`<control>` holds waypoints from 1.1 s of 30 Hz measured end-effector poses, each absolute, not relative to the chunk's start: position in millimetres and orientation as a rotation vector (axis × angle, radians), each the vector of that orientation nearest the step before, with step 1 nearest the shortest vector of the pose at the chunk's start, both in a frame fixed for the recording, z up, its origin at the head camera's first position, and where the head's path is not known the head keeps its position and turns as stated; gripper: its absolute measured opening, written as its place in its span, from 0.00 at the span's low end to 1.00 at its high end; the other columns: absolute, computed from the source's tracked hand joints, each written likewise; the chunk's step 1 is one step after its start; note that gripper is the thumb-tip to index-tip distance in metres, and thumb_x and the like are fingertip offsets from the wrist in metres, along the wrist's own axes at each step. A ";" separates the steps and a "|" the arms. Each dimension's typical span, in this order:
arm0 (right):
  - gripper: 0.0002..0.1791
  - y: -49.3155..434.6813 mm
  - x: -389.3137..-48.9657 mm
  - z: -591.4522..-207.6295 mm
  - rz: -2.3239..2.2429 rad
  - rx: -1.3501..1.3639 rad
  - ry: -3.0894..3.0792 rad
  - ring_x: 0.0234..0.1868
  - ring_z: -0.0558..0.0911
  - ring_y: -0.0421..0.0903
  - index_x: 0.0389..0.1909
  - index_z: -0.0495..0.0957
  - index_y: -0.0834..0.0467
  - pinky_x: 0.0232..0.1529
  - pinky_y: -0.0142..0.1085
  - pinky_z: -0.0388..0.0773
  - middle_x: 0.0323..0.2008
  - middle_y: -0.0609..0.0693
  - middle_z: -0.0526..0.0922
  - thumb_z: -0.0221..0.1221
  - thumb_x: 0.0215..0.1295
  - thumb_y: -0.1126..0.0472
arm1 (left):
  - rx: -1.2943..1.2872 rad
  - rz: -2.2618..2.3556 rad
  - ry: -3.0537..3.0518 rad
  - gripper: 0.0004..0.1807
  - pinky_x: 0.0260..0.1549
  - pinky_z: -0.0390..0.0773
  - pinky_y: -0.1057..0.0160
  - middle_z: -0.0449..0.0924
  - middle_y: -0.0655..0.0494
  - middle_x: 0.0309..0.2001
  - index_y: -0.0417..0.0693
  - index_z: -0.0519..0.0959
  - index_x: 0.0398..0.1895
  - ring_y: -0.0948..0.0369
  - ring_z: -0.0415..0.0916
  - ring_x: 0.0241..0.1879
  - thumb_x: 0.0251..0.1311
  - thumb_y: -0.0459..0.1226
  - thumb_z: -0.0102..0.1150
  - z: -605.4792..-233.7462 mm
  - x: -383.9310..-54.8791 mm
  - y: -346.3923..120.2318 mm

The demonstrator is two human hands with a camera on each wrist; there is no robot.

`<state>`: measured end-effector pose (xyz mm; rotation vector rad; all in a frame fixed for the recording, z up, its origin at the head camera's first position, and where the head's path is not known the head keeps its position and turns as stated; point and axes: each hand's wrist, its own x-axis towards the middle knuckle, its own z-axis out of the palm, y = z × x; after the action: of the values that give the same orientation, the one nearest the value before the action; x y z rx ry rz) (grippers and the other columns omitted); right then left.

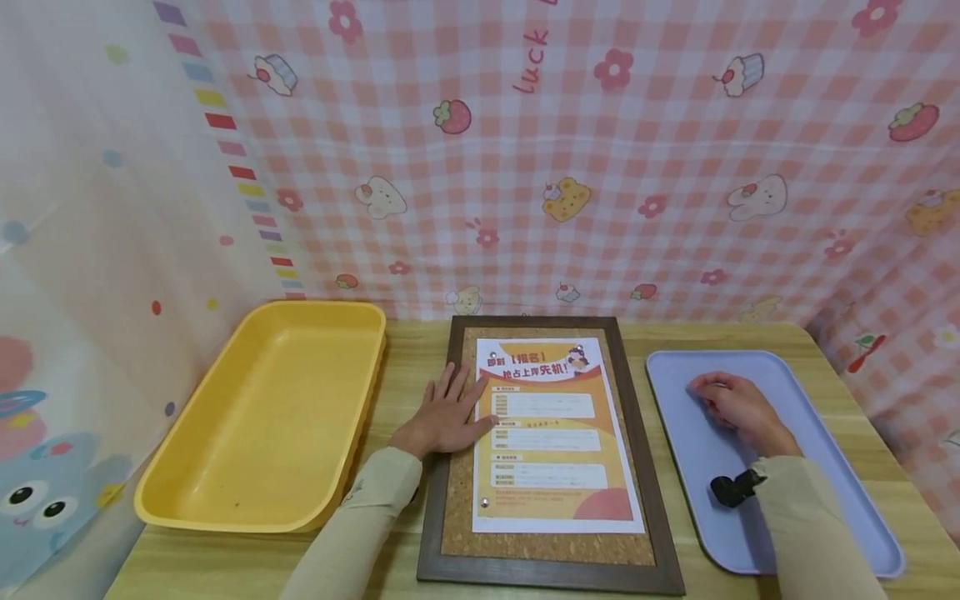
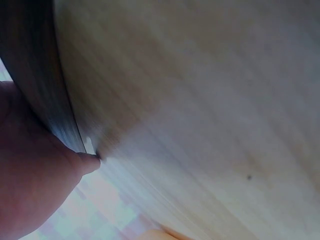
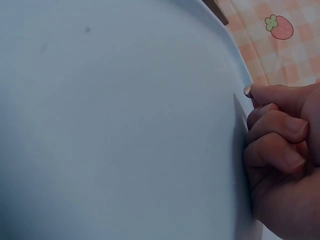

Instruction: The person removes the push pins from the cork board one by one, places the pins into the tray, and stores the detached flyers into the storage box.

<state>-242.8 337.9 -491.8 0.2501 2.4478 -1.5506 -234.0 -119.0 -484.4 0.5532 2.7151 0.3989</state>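
A printed orange-and-white sheet (image 1: pixel 551 487) lies on a cork board (image 1: pixel 551 546) with a dark wooden frame. Silver thumbtacks show at its two upper corners and its lower left corner. My left hand (image 1: pixel 444 417) rests with spread fingers across the frame's left side, its fingertips on the sheet's left edge. In the left wrist view, part of this hand (image 2: pixel 35 175) is beside the dark frame (image 2: pixel 42 75). Over the lilac tray (image 1: pixel 675 392), my right hand (image 1: pixel 742 408) has curled fingers. The right wrist view shows it pinching a small shiny thumbtack (image 3: pixel 247 91).
On the left of the wood-grain table (image 1: pixel 405 350) stands a deep yellow tray (image 1: pixel 262 417). A pink checked cloth (image 1: pixel 480 250) hangs behind the table. A black wrist camera (image 1: pixel 735 487) sits at the right sleeve.
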 end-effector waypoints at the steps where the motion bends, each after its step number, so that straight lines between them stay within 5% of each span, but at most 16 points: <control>1: 0.15 337.6 -242.6 -492.0 -1.543 0.251 2.452 0.18 0.66 0.35 0.49 0.75 0.66 0.21 0.30 0.66 0.23 0.39 0.70 0.53 0.75 0.56 | 0.554 0.394 2.714 0.41 0.72 0.32 0.38 0.27 0.46 0.80 0.57 0.41 0.81 0.47 0.20 0.78 0.73 0.60 0.37 -484.2 -234.1 -118.7; 33: 0.15 331.5 -243.6 -494.8 -1.432 0.307 2.539 0.24 0.70 0.37 0.46 0.75 0.65 0.23 0.32 0.68 0.25 0.41 0.73 0.52 0.75 0.55 | 0.543 0.428 2.708 0.42 0.72 0.30 0.38 0.24 0.49 0.80 0.60 0.38 0.81 0.49 0.18 0.78 0.72 0.63 0.36 -489.7 -236.1 -119.2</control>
<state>-243.6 331.5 -494.8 0.3069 2.5387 -1.4322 -236.1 -119.2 -489.7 0.5429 2.7078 0.4282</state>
